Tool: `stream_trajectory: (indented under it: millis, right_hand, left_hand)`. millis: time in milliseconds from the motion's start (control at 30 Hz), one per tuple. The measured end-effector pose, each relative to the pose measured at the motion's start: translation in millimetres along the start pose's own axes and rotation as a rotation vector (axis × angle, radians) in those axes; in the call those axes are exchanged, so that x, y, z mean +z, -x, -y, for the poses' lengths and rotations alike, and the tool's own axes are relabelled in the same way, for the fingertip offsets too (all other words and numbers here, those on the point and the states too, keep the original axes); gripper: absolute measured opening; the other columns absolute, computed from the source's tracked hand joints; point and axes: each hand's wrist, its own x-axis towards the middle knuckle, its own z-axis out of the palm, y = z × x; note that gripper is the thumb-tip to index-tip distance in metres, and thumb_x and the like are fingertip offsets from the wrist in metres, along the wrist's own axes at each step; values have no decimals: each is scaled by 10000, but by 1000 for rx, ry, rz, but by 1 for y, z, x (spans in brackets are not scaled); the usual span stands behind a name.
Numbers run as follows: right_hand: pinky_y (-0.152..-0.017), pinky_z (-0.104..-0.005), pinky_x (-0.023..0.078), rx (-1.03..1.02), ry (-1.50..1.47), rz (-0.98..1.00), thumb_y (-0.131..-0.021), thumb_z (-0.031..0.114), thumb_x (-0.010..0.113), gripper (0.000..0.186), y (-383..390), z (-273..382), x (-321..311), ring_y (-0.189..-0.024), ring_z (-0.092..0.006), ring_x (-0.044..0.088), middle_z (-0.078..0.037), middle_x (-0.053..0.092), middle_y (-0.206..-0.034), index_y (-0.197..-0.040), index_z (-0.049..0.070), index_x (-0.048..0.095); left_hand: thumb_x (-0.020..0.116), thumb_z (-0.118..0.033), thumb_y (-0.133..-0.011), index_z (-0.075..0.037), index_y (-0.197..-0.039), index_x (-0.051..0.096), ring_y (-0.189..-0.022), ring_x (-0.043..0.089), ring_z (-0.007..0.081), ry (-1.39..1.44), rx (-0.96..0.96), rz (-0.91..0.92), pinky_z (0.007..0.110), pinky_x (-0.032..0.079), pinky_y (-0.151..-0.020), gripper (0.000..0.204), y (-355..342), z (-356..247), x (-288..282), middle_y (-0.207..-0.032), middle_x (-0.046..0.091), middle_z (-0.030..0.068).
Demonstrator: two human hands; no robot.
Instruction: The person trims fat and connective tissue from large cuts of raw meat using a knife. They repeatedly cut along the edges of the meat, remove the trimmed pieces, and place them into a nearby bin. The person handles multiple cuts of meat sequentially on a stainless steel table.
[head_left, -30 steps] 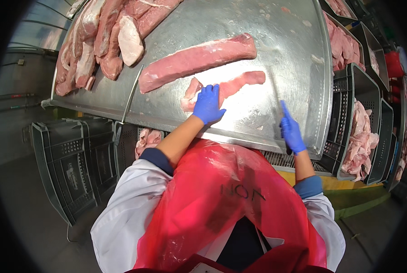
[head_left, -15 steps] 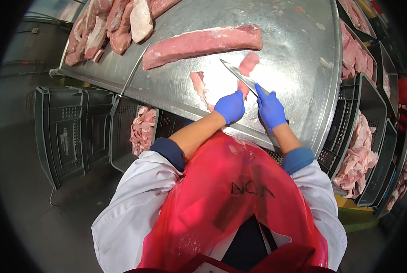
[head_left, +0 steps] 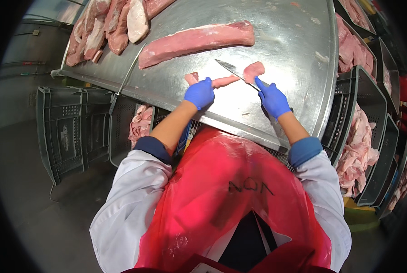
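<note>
My left hand (head_left: 200, 94), in a blue glove, is closed on one end of a thin strip of meat (head_left: 225, 82) that stretches right to the knife. In my blue-gloved right hand (head_left: 274, 100) is a knife (head_left: 228, 67), its blade pointing up and left across the strip's far end. Just beyond the blade lies a small pink piece of meat (head_left: 254, 69); whether it still joins the strip I cannot tell. A fatty scrap (head_left: 191, 78) shows behind my left hand, partly hidden. Farther off, a long trimmed loin (head_left: 199, 42) rests on the metal table (head_left: 285, 41).
Several large meat cuts (head_left: 117, 27) are piled at the table's far left. A thin metal rod (head_left: 133, 68) crosses its left edge. Grey crates with meat stand below left (head_left: 117, 145) and along the right side (head_left: 381, 150).
My left hand has moved left, drawing the strip from upright to nearly level and now covering part of the scrap. The knife hand has shifted only slightly.
</note>
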Motion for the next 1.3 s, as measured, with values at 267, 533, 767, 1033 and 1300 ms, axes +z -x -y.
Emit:
stream_trajectory:
  millis: [267,533,767,1033,1300]
  right_hand:
    - [-842,-516,512,259,20,-84,-997,221,507,564,66,-100,-38,-909,-474,657,-356,637,-1030,-1544,241,370]
    - [-424,-238,367,536,-1293,92,-1046,426,507,522,169,-60,-30,-496,-75,432,11,488,-663,-1514,203,454]
    - [-451,-215,388,309,-1345,-137,-1072,351,476,554,236,-65,21,-520,-48,408,40,425,-702,-1571,155,334]
    - [-542,-262,435,388,-1230,-394,-1064,316,488,547,282,-69,39,-562,-67,417,43,422,-680,-1572,175,341]
    - [-574,-266,440,571,-1325,-441,-1067,284,484,543,311,-55,40,-636,-94,453,-4,499,-764,-1576,174,329]
  left_hand:
    - [612,-269,-884,2,-1105,606,-842,682,420,40,-48,-80,485,541,-841,350,-17,78,-39,-986,674,214]
    - [603,-203,-889,3,-1116,620,-1004,635,211,1594,173,42,368,494,-950,307,3,-78,-154,-1045,657,99]
    - [546,-197,-966,25,-1242,586,-1046,661,253,1619,531,252,372,533,-934,357,1,-304,-244,-1127,678,139]
    - [560,-51,-944,57,-1124,553,-863,643,236,1443,1017,808,362,555,-833,210,87,-547,-262,-978,632,121]
    - [579,-210,-988,-22,-1169,594,-1000,651,222,1021,1016,947,371,552,-904,262,10,-617,-152,-1083,658,101]
